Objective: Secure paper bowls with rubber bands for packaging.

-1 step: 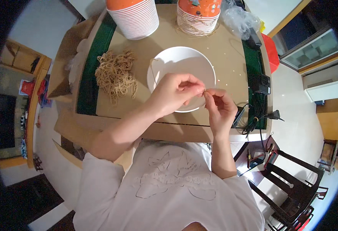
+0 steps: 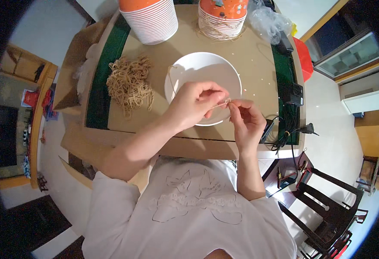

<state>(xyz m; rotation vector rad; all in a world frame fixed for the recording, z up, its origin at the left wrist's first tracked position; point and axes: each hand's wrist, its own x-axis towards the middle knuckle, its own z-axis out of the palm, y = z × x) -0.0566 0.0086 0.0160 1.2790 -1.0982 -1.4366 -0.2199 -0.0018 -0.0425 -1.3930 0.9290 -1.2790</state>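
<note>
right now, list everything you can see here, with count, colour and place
bowl: one, white, table centre, under the hands
rubber bands: one loose pile, tan, left of the bowl
rubber band: one, tan, stretched between both hands
stack of paper bowls: one, white and orange, far edge
banded stack of paper bowls: one, orange and white, far edge, right
plastic bag: one, clear, far right corner
cables: black tangle, right edge
table: one, brown top
chair: one, dark, lower right
left hand: over the bowl
right hand: near edge
</note>
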